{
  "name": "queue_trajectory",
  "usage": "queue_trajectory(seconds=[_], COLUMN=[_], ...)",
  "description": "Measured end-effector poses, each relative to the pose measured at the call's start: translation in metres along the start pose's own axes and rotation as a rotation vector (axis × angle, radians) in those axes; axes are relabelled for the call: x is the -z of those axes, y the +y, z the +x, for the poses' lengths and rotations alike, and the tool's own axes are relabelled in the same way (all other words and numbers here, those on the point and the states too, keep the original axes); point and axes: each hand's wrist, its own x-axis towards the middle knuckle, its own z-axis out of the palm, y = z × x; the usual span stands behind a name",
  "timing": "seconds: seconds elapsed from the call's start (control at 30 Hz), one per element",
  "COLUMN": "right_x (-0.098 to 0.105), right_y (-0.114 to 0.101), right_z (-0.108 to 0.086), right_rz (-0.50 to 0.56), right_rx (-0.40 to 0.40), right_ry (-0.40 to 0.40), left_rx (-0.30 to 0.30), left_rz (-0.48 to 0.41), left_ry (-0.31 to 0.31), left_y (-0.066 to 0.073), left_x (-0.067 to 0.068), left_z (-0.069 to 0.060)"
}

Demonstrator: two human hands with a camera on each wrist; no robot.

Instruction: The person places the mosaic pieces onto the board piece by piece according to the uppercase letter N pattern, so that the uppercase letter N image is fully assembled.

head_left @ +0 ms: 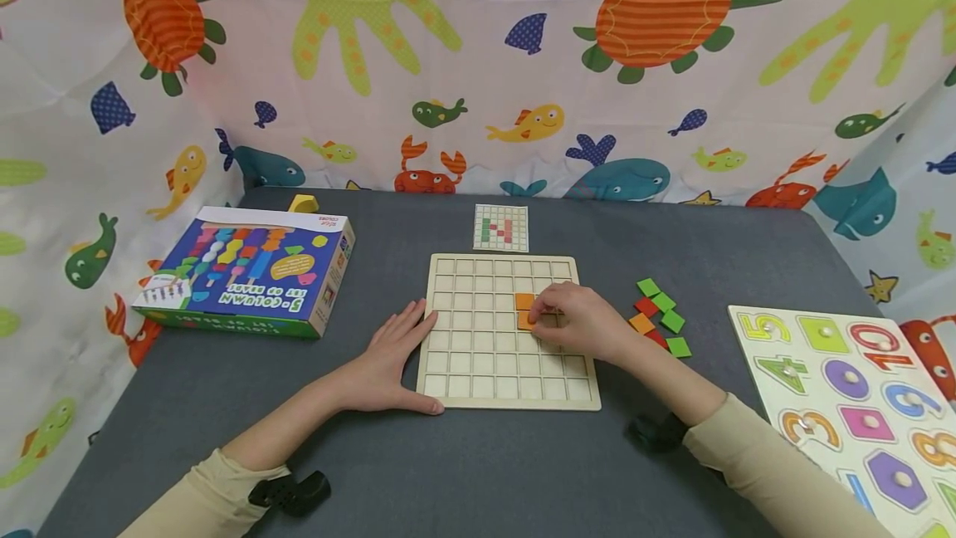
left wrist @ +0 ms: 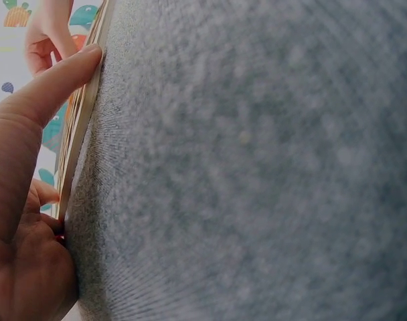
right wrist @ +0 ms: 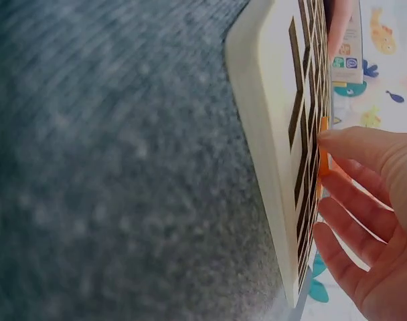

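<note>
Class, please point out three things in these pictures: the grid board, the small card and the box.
Grid board (head_left: 484, 342): head view, on a bare square near its middle.
Small card (head_left: 501, 228): head view, middle of its printed grid.
Box (head_left: 242, 268): head view, its printed top.

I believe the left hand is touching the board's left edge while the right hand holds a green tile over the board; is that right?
Not quite: the right hand holds an orange tile, not a green one, as the right wrist view shows. The left hand does touch the left edge of the board.
</note>
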Motion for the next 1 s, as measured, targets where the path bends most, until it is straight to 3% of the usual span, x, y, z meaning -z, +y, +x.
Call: queue_trajectory(seconds=[0.43,0.6,0.8,1.0], right_x=[0.000,0.006,0.030,0.052], right_y=[0.000,0.002,0.015,0.038], right_z=[-0.003,-0.006,-0.025,-0.057], right_rz=[0.049,0.074,0.050,-0.012], right_rx=[0.009,-0.046,-0.121,-0.184], right_ry=[0.023,0.040,0.062,0.061], left_rx=[0.008,0.006,0.011,0.015], left_rz=[0.008,0.011,0.003,0.002], left_ry=[0.008,0.008,0.003,0.008], left_y=[-0.002,-0.002,0.000,0.001], left_x=[-0.002,-0.001,-0.001,-0.001], left_z=[0.001,0.000,0.001,0.000])
